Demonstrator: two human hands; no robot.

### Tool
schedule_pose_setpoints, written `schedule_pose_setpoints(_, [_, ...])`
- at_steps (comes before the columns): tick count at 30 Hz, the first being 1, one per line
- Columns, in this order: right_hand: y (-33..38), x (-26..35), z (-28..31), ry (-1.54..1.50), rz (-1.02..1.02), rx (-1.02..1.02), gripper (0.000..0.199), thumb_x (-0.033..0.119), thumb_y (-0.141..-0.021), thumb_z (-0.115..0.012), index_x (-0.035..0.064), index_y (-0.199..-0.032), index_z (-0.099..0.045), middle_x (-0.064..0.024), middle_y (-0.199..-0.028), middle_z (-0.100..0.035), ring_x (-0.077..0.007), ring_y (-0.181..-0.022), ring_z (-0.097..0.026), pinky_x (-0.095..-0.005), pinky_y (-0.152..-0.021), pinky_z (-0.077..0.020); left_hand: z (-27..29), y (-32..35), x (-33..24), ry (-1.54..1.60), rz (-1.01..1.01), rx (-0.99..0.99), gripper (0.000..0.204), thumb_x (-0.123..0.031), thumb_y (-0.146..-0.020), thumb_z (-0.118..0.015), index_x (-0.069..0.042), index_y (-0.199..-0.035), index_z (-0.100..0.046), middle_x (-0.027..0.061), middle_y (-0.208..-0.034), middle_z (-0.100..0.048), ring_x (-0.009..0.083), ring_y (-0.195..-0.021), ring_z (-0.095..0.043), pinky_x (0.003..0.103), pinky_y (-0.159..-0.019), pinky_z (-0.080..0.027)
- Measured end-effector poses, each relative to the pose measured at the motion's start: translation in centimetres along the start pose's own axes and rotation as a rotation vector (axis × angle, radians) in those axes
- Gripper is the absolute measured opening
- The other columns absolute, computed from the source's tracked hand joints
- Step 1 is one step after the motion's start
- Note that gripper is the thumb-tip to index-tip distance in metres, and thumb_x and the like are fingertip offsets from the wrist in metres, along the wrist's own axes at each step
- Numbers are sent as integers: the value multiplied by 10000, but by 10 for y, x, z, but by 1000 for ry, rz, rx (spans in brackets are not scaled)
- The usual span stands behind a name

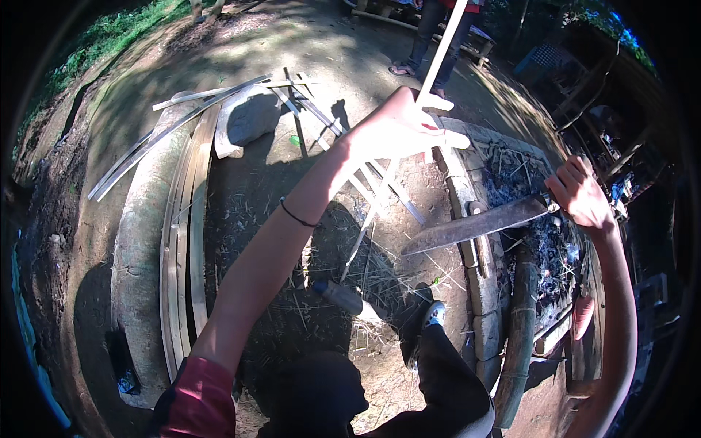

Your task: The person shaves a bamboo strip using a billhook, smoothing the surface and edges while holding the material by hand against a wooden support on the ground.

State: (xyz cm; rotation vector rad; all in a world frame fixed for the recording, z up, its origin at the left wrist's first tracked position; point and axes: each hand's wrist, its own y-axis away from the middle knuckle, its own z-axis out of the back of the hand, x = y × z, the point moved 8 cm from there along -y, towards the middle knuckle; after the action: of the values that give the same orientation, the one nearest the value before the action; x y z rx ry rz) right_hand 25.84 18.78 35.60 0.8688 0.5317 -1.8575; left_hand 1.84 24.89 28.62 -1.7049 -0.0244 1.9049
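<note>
My left hand point(409, 128), washed out by sunlight, grips a long thin pale strip point(442, 51) of bamboo or wood, some fingers partly stretched out. The strip slants from the top of the view down past the hand toward the ground. My right hand point(582, 193) is wrapped round the handle of a machete point(478, 225), most of the handle hidden by the fingers. Its broad dark blade points left, apart from the strip and over the edge of a stone-bordered fire pit point(482, 314).
Pale strips point(182, 117) lean across a log point(142, 255) and a stone point(247, 120) at left; long planks point(191, 248) lie alongside. A short log point(347, 298) rests near my shoe point(436, 314). A green bamboo pole point(518, 328) lies over the ash. Another person point(438, 36) stands ahead.
</note>
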Motion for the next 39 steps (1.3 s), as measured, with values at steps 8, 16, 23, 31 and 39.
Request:
schedule_pose_setpoints(8, [99, 157, -56, -1004, -1013, 351, 178, 121, -792, -663, -33, -816, -576, -133, -567, -550, -294, -489, -537, -401, -509, -419, 20, 24, -16, 236, -108, -102, 446, -402, -970, -474, -18, -1170, -581, 118, -775, -687, 78, -531, -590, 184, -442, -388])
schedule_pose_setpoints(16, [36, 280, -81, -2520, -1601, 390, 327, 409, -955, -521, 88, -1007, -562, 30, -556, -364, -53, -404, -305, -225, -357, -267, 21, 37, -66, 536, -332, -473, 611, -588, -903, -504, -60, -595, -494, -4, -448, -405, 67, -376, -388, 212, -375, -268])
schedule_pose_setpoints(23, [-20, 333, -96, -2956, -1427, 45, 310, 334, -941, -484, 34, -978, -552, 22, -611, -420, -53, -425, -350, -215, -359, -295, 7, 58, -93, 433, -404, -748, 560, -495, -908, -575, -44, -590, -484, -34, -475, -368, 43, -389, -342, 213, -370, -218])
schedule_pose_setpoints(31, [-6, 373, -74, -3094, -1397, -150, 339, 326, -956, -531, 83, -1193, -523, 19, -623, -446, -68, -427, -384, -243, -387, -340, -7, 68, -84, 140, -435, -917, 603, -612, -915, -455, -93, -610, -427, -24, -481, -319, 86, -382, -286, 249, -376, -230])
schedule_pose_setpoints(39, [5, 375, -57, -2640, -1326, -535, 238, 77, -945, -449, 49, -1153, -561, -24, -599, -498, -72, -418, -426, -231, -374, -374, -39, 73, -83, -33, -428, -751, 566, -611, -951, -332, -90, -733, -361, -3, -551, -346, 92, -399, -247, 224, -378, -222])
